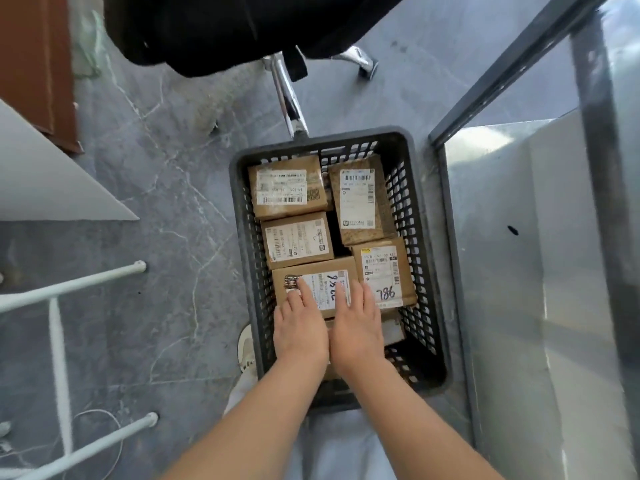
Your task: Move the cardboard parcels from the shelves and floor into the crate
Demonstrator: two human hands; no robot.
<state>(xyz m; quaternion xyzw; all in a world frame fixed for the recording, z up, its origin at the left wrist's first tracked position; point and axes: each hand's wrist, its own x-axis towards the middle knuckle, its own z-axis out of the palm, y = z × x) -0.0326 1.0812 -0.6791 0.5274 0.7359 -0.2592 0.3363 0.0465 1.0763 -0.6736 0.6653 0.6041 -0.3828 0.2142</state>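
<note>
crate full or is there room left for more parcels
Not full. Five labelled parcels lie in the crate, all below its rim, and bare bottom shows at the near right corner.

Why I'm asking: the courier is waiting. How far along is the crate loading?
Done: at least five labelled parcels lie in the crate. In hand: left hand and right hand press flat on the nearest parcel. Left: none shows on the visible floor or metal shelf; elsewhere cannot be told.
</note>
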